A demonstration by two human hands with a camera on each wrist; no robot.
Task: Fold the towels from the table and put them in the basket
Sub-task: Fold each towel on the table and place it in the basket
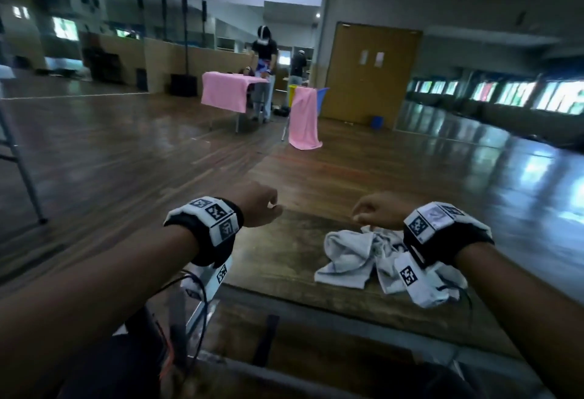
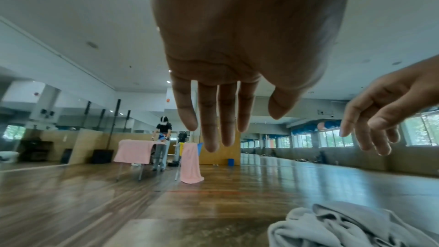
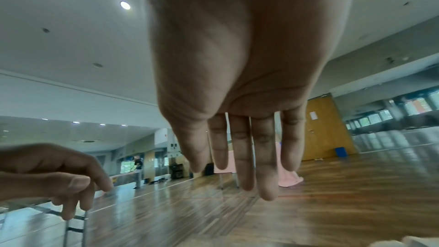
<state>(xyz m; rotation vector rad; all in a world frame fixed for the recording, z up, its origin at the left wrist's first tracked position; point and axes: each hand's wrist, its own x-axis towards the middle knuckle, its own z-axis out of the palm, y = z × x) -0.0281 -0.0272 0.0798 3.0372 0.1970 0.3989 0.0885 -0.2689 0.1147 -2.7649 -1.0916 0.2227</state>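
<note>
A crumpled pale grey towel [image 1: 354, 256] lies on the wooden table [image 1: 284, 256], toward its right side; the left wrist view shows it low on the right [image 2: 344, 226]. My right hand [image 1: 376, 210] hovers just above the towel's far edge, fingers loose and empty, seen hanging straight in the right wrist view [image 3: 240, 157]. My left hand [image 1: 262, 207] floats over the table's far left corner, apart from the towel, fingers relaxed and holding nothing [image 2: 213, 119]. No basket is in view.
The table's far edge [image 1: 316, 213] runs just beyond my hands, with shiny wooden floor past it. Far off, another person [image 1: 264, 73] stands at a table draped in a pink cloth [image 1: 226, 90]; a second pink cloth [image 1: 303, 117] hangs nearby. A metal stand leg [image 1: 25, 171] is at left.
</note>
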